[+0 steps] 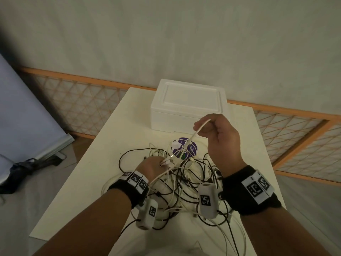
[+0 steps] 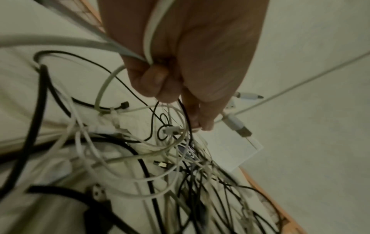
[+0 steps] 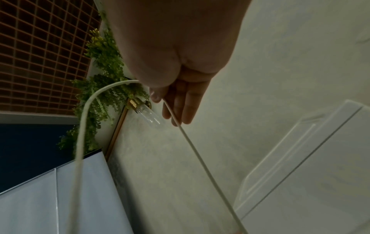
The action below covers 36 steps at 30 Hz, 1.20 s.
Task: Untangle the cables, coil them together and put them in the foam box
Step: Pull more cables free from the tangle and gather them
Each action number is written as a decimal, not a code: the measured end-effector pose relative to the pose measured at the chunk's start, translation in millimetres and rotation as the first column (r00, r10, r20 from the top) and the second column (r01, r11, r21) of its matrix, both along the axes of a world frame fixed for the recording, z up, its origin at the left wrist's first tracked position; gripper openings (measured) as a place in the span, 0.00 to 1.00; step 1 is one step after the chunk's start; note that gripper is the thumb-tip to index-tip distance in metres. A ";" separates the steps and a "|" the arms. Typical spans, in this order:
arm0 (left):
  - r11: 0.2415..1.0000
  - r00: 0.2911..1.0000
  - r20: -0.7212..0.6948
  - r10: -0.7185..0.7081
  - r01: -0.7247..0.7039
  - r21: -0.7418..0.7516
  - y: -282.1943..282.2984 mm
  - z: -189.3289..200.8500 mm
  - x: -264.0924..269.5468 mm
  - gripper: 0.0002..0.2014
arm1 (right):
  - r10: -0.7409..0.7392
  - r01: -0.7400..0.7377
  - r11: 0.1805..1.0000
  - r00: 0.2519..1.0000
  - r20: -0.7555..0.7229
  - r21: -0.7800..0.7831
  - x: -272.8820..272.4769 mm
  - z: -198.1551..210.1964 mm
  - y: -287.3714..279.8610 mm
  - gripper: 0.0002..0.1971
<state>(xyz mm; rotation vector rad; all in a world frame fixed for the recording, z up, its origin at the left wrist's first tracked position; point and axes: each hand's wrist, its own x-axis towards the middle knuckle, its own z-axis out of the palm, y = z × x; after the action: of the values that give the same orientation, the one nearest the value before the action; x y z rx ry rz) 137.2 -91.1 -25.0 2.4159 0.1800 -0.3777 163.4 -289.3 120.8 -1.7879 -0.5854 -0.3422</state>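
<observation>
A tangle of black and white cables [image 1: 184,183] lies in the middle of the white table [image 1: 103,163]. My left hand [image 1: 162,164] rests low on the heap and grips a bunch of white cables [image 2: 149,39] in a fist, with a USB plug [image 2: 238,125] sticking out past its fingers. My right hand [image 1: 200,126] is raised above the heap and pinches one white cable [image 1: 191,138] that runs taut down to the left hand. In the right wrist view this cable [image 3: 192,145] passes between thumb and fingers [image 3: 188,101]. The white foam box [image 1: 188,104] stands behind with its lid on.
A round purple disc [image 1: 191,147] lies under the cables just in front of the box. A wooden lattice fence [image 1: 83,104] runs behind the table and a pale board [image 1: 27,108] leans at the left. Cables hang over the near table edge.
</observation>
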 end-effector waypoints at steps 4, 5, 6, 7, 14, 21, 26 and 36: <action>0.976 0.996 0.070 0.057 -0.071 0.208 19.4 -2.6 13.5 0.16 | -0.008 0.005 0.999 0.998 0.058 0.048 -5.4 2.6 -4.1 0.16; 0.969 0.995 0.086 0.056 -0.075 0.236 22.5 -0.7 15.4 0.17 | -0.015 0.012 0.998 0.998 0.064 0.056 -6.1 1.1 -4.8 0.18; 0.964 0.996 0.070 0.061 -0.077 0.253 23.5 3.1 16.4 0.17 | -0.024 0.020 0.998 0.997 0.068 0.058 -7.5 -0.7 -4.7 0.21; 0.959 0.996 0.075 0.051 -0.070 0.276 24.6 7.7 18.6 0.17 | -0.030 0.026 0.998 0.997 0.071 0.057 -8.8 -2.5 -3.9 0.23; 0.889 0.978 -0.170 0.124 -0.033 0.458 55.9 -4.0 7.4 0.17 | -0.124 0.102 0.985 0.979 0.160 0.141 -10.7 12.1 -8.1 0.16; 0.925 0.980 -0.013 0.198 -0.183 0.333 62.0 -4.6 -14.6 0.16 | -0.076 0.208 0.953 0.869 0.489 -0.222 6.0 10.7 -24.7 0.09; 0.920 0.893 0.224 0.390 -0.372 -0.120 35.7 31.3 -20.6 0.24 | 0.099 0.115 0.875 0.909 0.406 -0.470 8.2 3.8 -23.1 0.09; 0.204 0.737 -0.266 0.621 -0.479 -0.854 63.5 50.7 -64.9 0.21 | -0.380 0.127 0.185 0.924 0.049 -0.975 8.2 -43.3 -105.5 0.24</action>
<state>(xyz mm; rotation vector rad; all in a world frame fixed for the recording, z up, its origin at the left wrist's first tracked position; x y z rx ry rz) 72.3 -27.6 25.8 1.1273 0.6112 0.0758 171.6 -394.8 77.5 -3.1856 -0.3033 0.0803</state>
